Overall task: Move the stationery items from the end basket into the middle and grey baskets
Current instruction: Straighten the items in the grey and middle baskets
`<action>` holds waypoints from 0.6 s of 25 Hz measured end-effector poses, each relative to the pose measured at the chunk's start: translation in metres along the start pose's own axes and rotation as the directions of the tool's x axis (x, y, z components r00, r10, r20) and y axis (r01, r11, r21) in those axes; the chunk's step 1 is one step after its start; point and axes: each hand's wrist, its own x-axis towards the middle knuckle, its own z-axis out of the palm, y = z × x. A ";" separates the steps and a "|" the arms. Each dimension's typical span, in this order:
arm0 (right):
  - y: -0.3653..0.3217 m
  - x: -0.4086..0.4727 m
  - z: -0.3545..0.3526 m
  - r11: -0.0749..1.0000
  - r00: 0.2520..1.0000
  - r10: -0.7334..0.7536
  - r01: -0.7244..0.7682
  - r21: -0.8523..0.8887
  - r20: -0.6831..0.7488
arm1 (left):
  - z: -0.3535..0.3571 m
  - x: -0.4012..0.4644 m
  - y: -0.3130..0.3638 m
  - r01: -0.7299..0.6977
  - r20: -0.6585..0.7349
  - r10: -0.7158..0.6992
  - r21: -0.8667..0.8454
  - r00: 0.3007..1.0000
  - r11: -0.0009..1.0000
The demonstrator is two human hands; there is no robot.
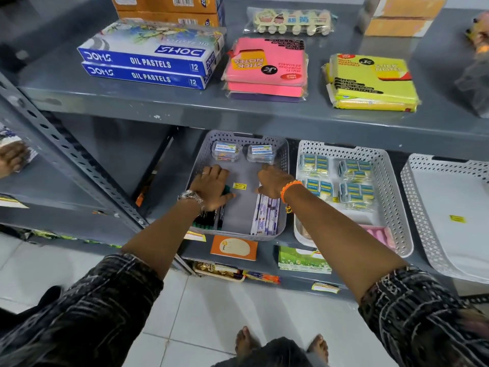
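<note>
a: two hands are inside the grey basket (284, 154) in the head view, the only view given. the left hand (211, 186) lies flat on the dark pens (209, 218) at the left side, fingers pressed together and curved over something green; whether they really pinch it cannot be told. the right hand (272, 181) rests near the top of the white pen packs (266, 215), and its fingers are bent down and hidden.

b: and where are the stationery items now?

a: the end basket (412, 186) at the far right looks nearly bare; only a small yellow sticker (457, 219) shows on its floor. the middle basket (389, 181) holds the staple packs (356, 181) and a pink item at its front.

b: what could go wrong?

a: probably the grey basket sticks out a little over the shelf edge (264, 250), so a push from the hands could slide it forward and tip it. the two clear boxes (242, 153) at the back sit just beside the knuckles and may be knocked. also the upper shelf (264, 115) hides the back of every basket, so something left there could be missed.
</note>
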 end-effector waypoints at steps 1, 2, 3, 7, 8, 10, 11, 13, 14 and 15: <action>-0.001 0.002 0.003 1.000 1.000 0.006 -0.006 -0.021 0.002 | 0.004 0.003 -0.001 -0.017 0.016 0.017 0.041 1.000 0.999; -0.003 0.003 0.005 0.999 1.000 0.018 -0.019 -0.039 -0.003 | 0.008 0.005 -0.003 -0.031 0.031 0.029 0.061 0.999 0.998; -0.004 0.002 0.006 0.998 1.000 0.027 -0.028 -0.056 -0.008 | 0.011 0.005 -0.005 -0.039 0.046 0.036 0.065 0.998 0.997; -0.008 0.001 0.011 0.995 1.000 0.012 -0.013 -0.102 -0.003 | 0.018 0.000 -0.009 -0.055 0.073 0.051 0.067 0.996 0.996; -0.008 0.000 0.012 0.995 1.000 0.004 -0.005 -0.102 -0.005 | 0.018 -0.001 -0.009 -0.060 0.067 0.055 0.066 0.996 0.996; -0.007 0.000 0.013 0.997 1.000 -0.006 0.005 -0.083 -0.011 | 0.019 -0.004 -0.009 -0.063 0.063 0.059 0.062 0.996 0.996; -0.007 -0.001 0.013 0.997 1.000 -0.011 0.010 -0.073 -0.013 | 0.018 -0.005 -0.010 -0.062 0.063 0.058 0.062 0.996 0.996; -0.006 -0.001 0.013 0.998 1.000 -0.013 0.012 -0.067 -0.017 | 0.018 -0.006 -0.010 -0.060 0.060 0.056 0.064 0.997 0.996; -0.007 -0.001 0.013 0.998 1.000 -0.011 0.009 -0.065 -0.017 | 0.018 -0.006 -0.010 -0.060 0.059 0.056 0.060 0.997 0.996; -0.007 -0.001 0.013 0.998 1.000 -0.006 0.005 -0.063 -0.019 | 0.018 -0.005 -0.010 -0.059 0.060 0.056 0.052 0.997 0.997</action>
